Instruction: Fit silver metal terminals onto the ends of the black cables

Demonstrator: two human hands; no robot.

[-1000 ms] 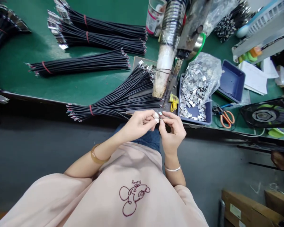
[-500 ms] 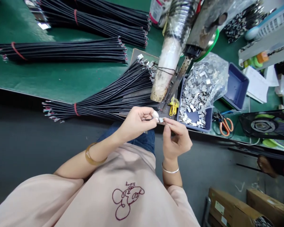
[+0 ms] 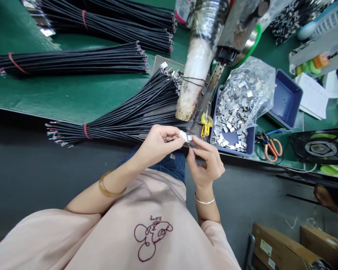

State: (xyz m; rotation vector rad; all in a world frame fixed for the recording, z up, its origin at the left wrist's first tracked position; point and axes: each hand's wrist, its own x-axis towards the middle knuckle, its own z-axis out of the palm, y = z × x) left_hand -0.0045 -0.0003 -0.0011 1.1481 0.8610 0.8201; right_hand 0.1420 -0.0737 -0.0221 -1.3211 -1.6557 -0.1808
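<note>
My left hand [image 3: 162, 144], its fingertip wrapped in white, pinches a small silvery metal connector [image 3: 189, 138] above the table's front edge. The index fingertip of my right hand [image 3: 207, 161] meets the connector from the right. A thin dark sliver shows by my right thumb tip; my fingers partly hide it, and its kind is unclear. Just behind my hands lies a fanned bundle of black cables [image 3: 124, 116], tied with a red band [image 3: 86, 131]. Metal connectors [image 3: 174, 77] sit on some of its far ends.
A blue tray [image 3: 249, 144] with a plastic bag of metal shells [image 3: 239, 108] stands at right, beside yellow snips [image 3: 205, 125] and orange-handled pliers [image 3: 273, 150]. A wrapped white tube [image 3: 190, 86] and a soldering-like metal arm [image 3: 216, 78] overhang the table. More cable bundles [image 3: 73, 60] lie at left.
My right thumb has moved left and down, apart from the index fingertip, which has come closer to the connector. The connector has shifted slightly up and left. The view has moved a little.
</note>
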